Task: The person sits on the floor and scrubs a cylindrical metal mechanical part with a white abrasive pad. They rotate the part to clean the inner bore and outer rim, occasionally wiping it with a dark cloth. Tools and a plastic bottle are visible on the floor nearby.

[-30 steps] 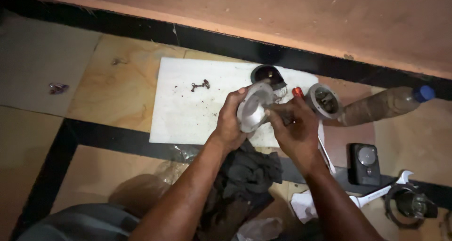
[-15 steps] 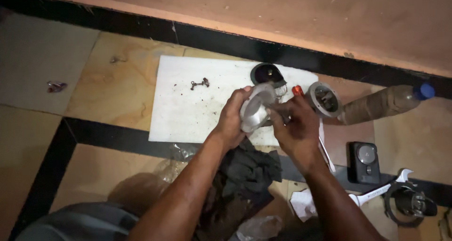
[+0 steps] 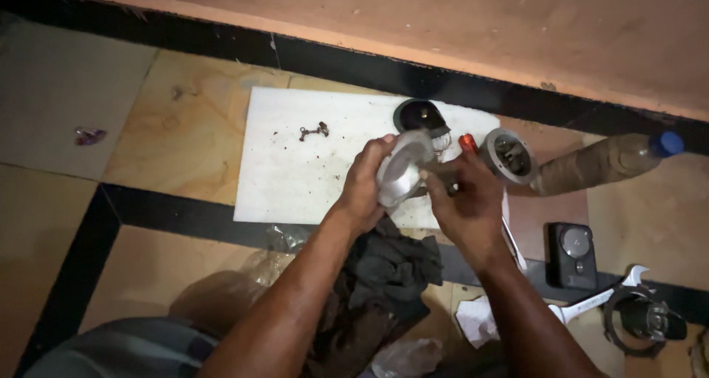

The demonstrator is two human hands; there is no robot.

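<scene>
Presently, your left hand (image 3: pixel 363 187) grips the shiny metal cup (image 3: pixel 402 173) above the white board (image 3: pixel 295 171); your right hand (image 3: pixel 464 201) pinches something at its three o'clock. Keep the cup steady.

A smooth, shiny metal housing (image 3: pixel 402 177) sits above a matt white board (image 3: pixel 295 179), dark rumpled cloth (image 3: pixel 384 275), and glossy floor tiles (image 3: pixel 185 134).
</scene>
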